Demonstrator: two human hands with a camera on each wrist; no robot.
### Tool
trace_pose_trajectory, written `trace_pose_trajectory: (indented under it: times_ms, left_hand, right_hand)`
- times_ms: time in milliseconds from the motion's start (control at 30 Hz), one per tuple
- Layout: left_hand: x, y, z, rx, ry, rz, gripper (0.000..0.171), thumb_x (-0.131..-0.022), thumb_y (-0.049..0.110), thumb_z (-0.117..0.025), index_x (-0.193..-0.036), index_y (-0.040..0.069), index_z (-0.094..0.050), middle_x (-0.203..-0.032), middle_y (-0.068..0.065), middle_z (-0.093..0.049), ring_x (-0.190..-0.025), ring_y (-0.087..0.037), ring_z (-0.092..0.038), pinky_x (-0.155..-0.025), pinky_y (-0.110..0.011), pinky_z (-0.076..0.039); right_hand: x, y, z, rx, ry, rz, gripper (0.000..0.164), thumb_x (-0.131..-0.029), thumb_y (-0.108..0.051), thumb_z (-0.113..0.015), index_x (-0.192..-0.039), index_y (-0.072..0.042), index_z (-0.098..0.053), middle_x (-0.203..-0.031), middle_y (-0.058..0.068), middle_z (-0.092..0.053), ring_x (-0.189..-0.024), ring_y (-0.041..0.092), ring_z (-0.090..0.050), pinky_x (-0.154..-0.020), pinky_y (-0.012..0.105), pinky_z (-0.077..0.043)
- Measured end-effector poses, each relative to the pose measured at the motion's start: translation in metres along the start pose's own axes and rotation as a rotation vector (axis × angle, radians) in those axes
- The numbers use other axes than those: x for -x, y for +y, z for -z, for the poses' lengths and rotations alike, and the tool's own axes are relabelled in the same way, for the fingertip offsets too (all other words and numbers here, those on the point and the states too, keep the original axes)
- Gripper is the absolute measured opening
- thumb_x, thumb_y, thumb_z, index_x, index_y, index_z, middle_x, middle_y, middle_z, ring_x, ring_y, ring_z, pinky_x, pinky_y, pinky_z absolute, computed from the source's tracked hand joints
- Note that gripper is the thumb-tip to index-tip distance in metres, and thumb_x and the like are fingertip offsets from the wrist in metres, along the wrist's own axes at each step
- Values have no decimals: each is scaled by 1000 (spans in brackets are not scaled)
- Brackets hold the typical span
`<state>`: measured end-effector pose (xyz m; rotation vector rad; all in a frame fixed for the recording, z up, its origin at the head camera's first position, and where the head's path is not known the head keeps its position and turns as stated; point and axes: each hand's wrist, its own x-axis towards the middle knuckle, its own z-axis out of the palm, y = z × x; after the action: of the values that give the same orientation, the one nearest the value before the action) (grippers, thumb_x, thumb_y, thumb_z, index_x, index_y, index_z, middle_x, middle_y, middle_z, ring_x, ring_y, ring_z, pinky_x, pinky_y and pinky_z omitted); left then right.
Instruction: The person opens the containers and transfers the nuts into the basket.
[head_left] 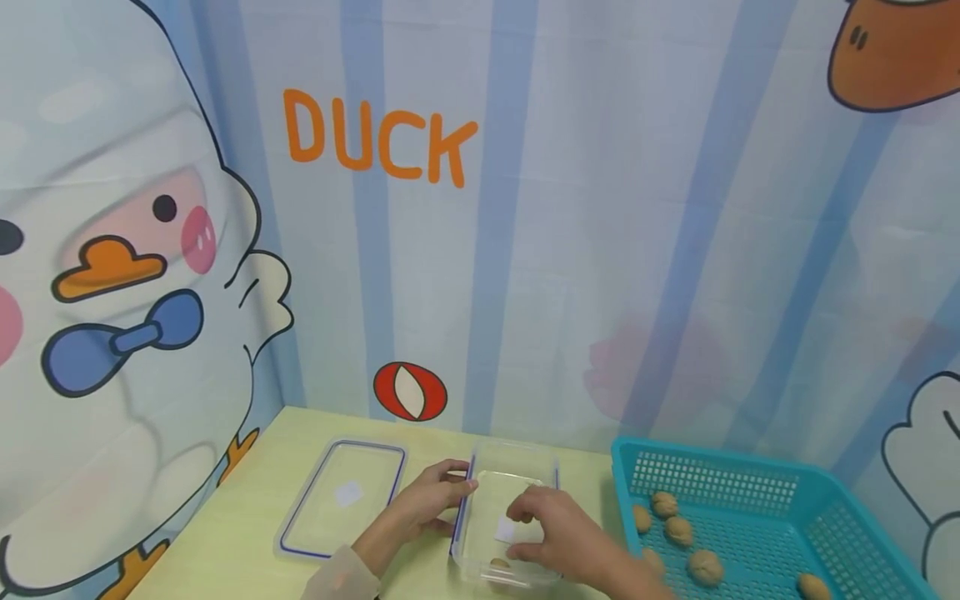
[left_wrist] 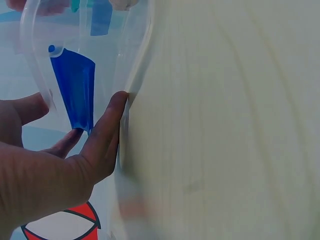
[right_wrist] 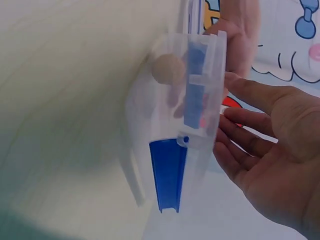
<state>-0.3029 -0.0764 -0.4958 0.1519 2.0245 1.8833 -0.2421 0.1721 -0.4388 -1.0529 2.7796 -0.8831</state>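
A clear plastic food container (head_left: 486, 504) with blue side latches (left_wrist: 75, 90) stands on the table, with a small white label on its bottom. My left hand (head_left: 427, 504) grips its left wall, thumb at the rim and fingers along the outside. Over the container's right side is my right hand (head_left: 558, 533), its fingers loosely bent and spread from the thumb. The right wrist view shows nothing between those fingers. One walnut (head_left: 499, 565) lies inside at the near end; through the clear wall the right wrist view shows it as a blurred round walnut (right_wrist: 168, 69).
Left of the container lies a clear lid (head_left: 367, 475) with a blue seal. A turquoise basket (head_left: 750, 461) holding several walnuts (head_left: 705, 567) stands on the right. Behind the pale yellow table (head_left: 247, 508) hangs a printed duck curtain (head_left: 570, 250).
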Motion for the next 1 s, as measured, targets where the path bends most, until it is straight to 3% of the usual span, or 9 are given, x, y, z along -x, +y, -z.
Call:
trace_pose_trajectory:
  times_ms: [133, 333, 567, 633, 767, 1000]
  left_hand:
    - [0, 2, 1, -1, -7, -4, 63, -103, 27, -71, -154, 0, -46, -141, -20, -59, -130, -43, -59, -83, -51, -62]
    - [0, 2, 1, -11, 0, -19, 61, -105, 25, -69, -154, -2, -44, -140, -21, -59, -129, -45, -59, -83, -56, -61]
    - [5, -4, 2, -20, 11, 17, 60, -105, 24, -69, -154, -1, -45, -138, -20, -60, -126, -42, -61, -82, -54, -62]
    - [6, -4, 2, -18, 10, 16, 60, -104, 24, -69, -154, 0, -45, -138, -19, -60, -125, -41, -62, -81, -53, -62]
    - [5, -3, 2, -14, 6, 5, 60, -104, 24, -70, -153, 0, -46, -137, -18, -61, -125, -39, -62, -79, -50, -63]
    - [1, 1, 2, -14, 0, -3, 59, -104, 24, -69, -153, 0, -46, -138, -19, -61, -126, -41, -61, -80, -51, -63]
  right_hand:
    - [-9, 2, -11, -43, -66, 1, 30, -88, -22, -89, -110, -7, -76, -102, 4, -73, -94, 15, -68, -84, 32, -58]
    - [-16, 7, -22, -151, -116, -62, 21, -89, -15, -88, -104, -5, -76, -95, 3, -74, -86, 12, -69, -80, 30, -59]
    - [-18, 11, -35, -120, -176, -84, 12, -90, -15, -86, -98, -9, -78, -87, -6, -71, -78, 4, -64, -74, 24, -56]
    - [-23, 31, -48, -81, -181, -35, 13, -93, -20, -85, -98, -11, -79, -88, -6, -72, -79, 5, -65, -74, 25, -57]
    - [-28, 44, -52, -34, -197, 23, 10, -95, -22, -83, -96, -13, -79, -86, -10, -72, -78, 2, -65, -72, 23, -57]
    - [-25, 10, -32, 7, -196, -18, 5, -92, -11, -84, -90, -10, -79, -80, -8, -71, -71, -1, -61, -67, 20, -54]
